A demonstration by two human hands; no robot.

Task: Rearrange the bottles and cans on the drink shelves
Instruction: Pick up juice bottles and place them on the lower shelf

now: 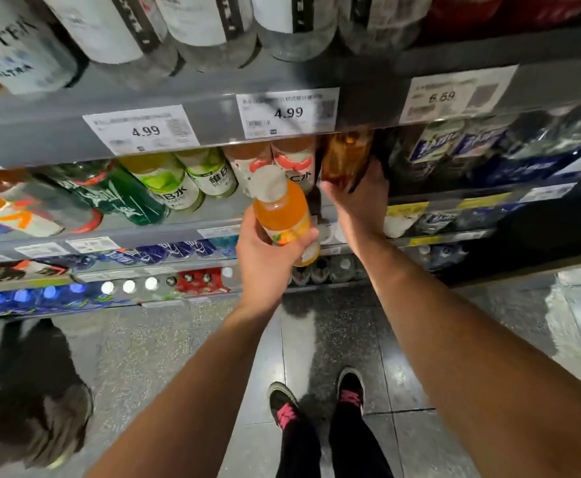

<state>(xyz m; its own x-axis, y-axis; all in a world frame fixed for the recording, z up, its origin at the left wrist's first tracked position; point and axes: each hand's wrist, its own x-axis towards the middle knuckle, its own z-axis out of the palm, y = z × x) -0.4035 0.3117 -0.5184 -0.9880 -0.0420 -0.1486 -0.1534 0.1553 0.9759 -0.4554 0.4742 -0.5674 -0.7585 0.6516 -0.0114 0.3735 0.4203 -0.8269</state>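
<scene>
Top shelf (213,94): clear bottles (206,32), white labels; price tags (287,112) on edge | middle shelf (185,219): green bottle (123,194) left, white-labelled bottles (178,181) centre, blue-labelled bottles (454,146) right | lower shelves (109,274): blue bottles, red cans (201,281) | tiled floor (178,339).

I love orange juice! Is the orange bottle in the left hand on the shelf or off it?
Off it. The left hand holds the orange bottle in front of the shelf.

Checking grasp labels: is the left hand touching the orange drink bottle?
Touching. The head view shows the left hand with fingers wrapped around the orange drink bottle.
</scene>
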